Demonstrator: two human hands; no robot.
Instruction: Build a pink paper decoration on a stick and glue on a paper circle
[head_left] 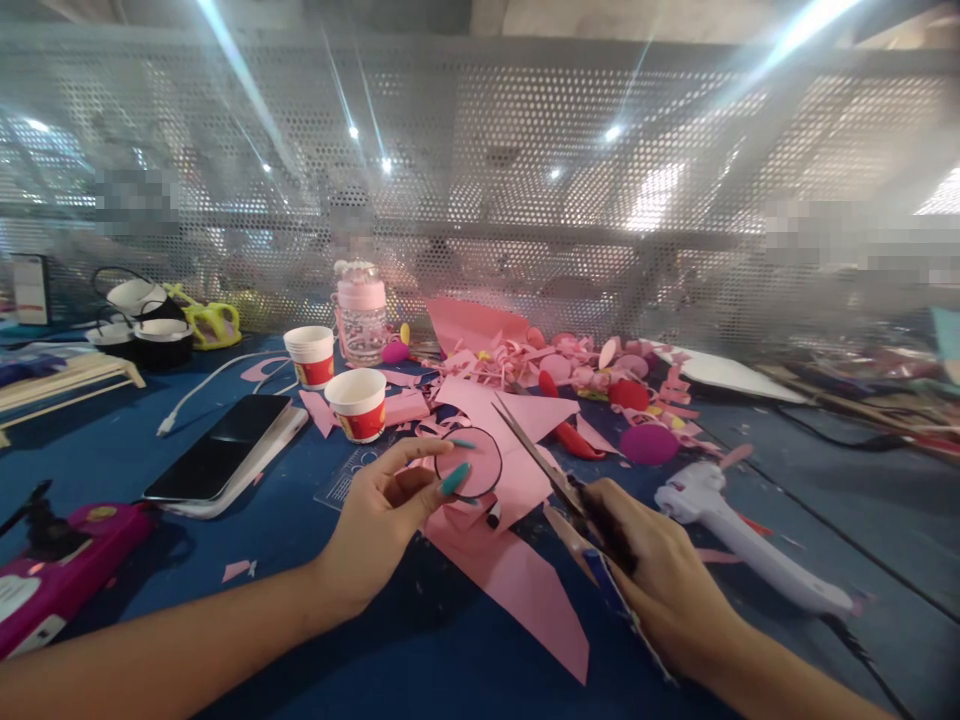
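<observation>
My left hand point(390, 510) pinches a small pink paper circle point(480, 462) with a dark outline between thumb and finger. My right hand point(649, 570) is wrapped round the handles of a pair of scissors point(534, 450), whose blades point up and left, just right of the circle. Larger pieces of pink paper point(525, 590) lie under and behind the circle on the dark blue tabletop. A small dark cylindrical object point(493, 515) shows just below the circle.
Pink scraps point(555, 365) are heaped behind the hands. Two paper cup groups point(357, 405), a pink-lidded bottle point(361, 320) and a phone point(221, 450) are at left. A white glue gun point(757, 545) lies right; a magenta power strip point(82, 570) sits lower left.
</observation>
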